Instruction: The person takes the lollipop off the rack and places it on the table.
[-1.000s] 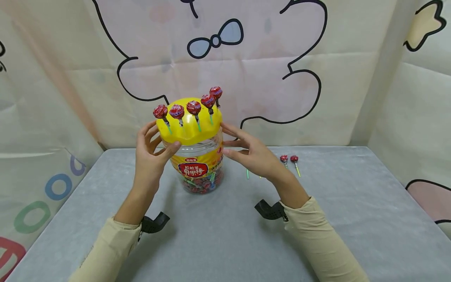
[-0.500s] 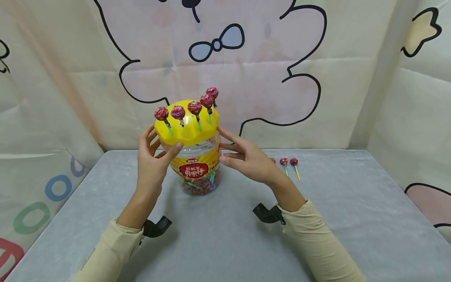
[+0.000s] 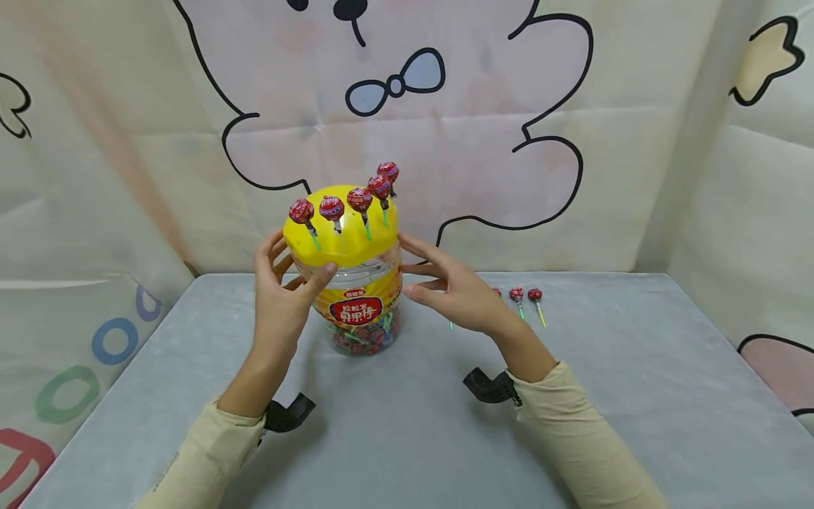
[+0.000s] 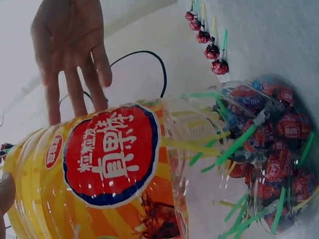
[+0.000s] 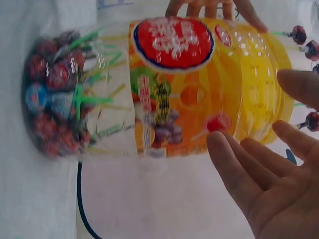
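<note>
A clear plastic candy jar [image 3: 354, 286] with a yellow-orange label stands upright on the table, wrapped lollipops [image 4: 276, 164] heaped inside it. Several red-wrapped lollipops [image 3: 359, 200] stick up in a row from its yellow lid [image 3: 343, 244]. My left hand [image 3: 280, 307] grips the lid from the left, its thumb in front and its fingers round the side. On the other side, my right hand [image 3: 454, 286] touches the lid and upper jar with its fingertips. Those fingers are fairly straight, as the right wrist view shows, and the right palm [image 5: 289, 199] stays off the jar.
Several loose lollipops [image 3: 535, 295] lie in a row on the grey table [image 3: 407, 438], right of the jar and partly behind the right hand. A printed cloth backdrop [image 3: 477, 177] rises behind the table. Black wrist mounts [image 3: 490, 387] protrude from both sleeves.
The head view has shifted a little. Both hands stay at the jar's sides, and the front lollipops on the lid stand slightly further right than before.
</note>
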A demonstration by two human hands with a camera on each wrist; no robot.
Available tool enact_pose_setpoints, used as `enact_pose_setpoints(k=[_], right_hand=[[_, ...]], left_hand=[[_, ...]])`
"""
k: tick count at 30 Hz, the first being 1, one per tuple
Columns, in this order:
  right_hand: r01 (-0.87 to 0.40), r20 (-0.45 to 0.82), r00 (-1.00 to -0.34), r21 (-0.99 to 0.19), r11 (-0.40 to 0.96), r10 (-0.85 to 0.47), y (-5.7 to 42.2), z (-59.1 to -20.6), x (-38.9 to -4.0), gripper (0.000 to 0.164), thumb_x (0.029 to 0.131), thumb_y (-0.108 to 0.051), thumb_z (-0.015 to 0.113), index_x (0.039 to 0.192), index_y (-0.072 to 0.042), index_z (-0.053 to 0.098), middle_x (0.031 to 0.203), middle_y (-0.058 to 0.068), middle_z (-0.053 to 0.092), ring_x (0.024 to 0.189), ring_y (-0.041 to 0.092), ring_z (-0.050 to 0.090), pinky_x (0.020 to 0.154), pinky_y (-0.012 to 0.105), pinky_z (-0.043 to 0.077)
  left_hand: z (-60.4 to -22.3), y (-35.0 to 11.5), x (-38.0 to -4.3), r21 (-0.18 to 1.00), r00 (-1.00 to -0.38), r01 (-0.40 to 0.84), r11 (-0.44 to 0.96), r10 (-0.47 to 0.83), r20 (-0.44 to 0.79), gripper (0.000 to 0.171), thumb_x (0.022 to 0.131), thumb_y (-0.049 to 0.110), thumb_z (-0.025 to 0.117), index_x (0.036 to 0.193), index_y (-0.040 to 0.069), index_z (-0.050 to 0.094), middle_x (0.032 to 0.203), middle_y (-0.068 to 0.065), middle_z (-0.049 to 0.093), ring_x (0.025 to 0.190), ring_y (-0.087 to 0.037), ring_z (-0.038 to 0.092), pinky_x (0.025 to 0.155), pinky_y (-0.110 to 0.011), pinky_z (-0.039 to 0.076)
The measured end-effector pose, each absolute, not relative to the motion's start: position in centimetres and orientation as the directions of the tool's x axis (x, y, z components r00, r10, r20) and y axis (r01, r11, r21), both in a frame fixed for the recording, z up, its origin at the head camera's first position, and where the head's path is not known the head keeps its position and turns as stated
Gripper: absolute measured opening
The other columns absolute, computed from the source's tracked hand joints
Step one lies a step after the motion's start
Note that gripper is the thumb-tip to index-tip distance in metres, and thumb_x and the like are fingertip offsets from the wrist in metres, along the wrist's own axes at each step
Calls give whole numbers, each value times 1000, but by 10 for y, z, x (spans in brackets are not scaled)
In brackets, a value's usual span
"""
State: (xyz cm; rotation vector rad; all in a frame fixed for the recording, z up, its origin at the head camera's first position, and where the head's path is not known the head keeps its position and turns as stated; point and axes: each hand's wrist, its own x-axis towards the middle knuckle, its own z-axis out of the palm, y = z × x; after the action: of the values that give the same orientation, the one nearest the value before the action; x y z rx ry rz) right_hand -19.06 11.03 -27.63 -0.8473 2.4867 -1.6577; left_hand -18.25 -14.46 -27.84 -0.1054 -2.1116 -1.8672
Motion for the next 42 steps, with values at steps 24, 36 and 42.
enact_pose_setpoints(k=[24,36,42], right_hand=[[-574,531,-817,-713,402,-225,83,-195,-235,50,96,-11,65,144,-19,52,117,9,74,108,17,71,97,34,55],[-619,615,-769,-651,439,-174,83,-193,-240,46,95,-11,66,140,-16,54,110,8,76,97,16,73,88,29,57],[-634,634,-762,-685,360,-135,97,-189,-236,43,94,-14,68,136,-14,55,108,7,76,97,12,73,91,26,55]], left_hand=[[-279,-150,-188,943,-942,275,186,-143,303,85,86,33,78,151,31,23,156,5,28,136,-17,33,107,-41,36],[-279,-150,-188,936,-943,276,217,-125,307,86,87,34,77,152,29,21,155,3,27,135,-18,33,104,-39,36],[-279,-149,-188,938,-951,263,225,-101,291,86,88,35,76,152,29,19,156,3,26,136,-18,31,104,-39,36]])
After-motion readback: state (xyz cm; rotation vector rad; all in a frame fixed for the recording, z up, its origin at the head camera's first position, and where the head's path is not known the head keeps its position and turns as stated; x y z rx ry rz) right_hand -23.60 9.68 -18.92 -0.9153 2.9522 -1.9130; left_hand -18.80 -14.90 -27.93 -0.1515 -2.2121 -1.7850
